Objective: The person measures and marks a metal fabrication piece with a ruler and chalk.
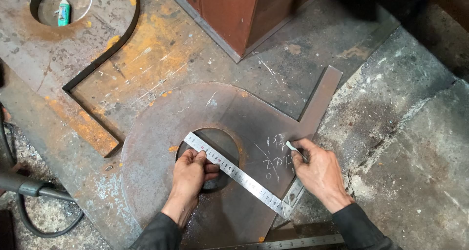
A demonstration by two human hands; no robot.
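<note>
The left hand (191,171) pins a steel square (234,174) across the hole (215,152) in a round steel plate (161,147). The right hand's (317,174) grip pinches white chalk (292,146) near the plate's right edge, beside chalk marks (276,157).

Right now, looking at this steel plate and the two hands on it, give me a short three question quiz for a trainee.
1. True or false: the left hand presses the steel ruler beside the round hole in the steel plate.
2. What does the right hand hold?
A. a hammer
B. a white marking stick
C. a drill
3. Fill in: the ruler lies ___ across the plate, partly over the hole.

Key
1. True.
2. B: the white marking stick sits at the fingertips, next to the chalk marks.
3. Diagonally.
</note>
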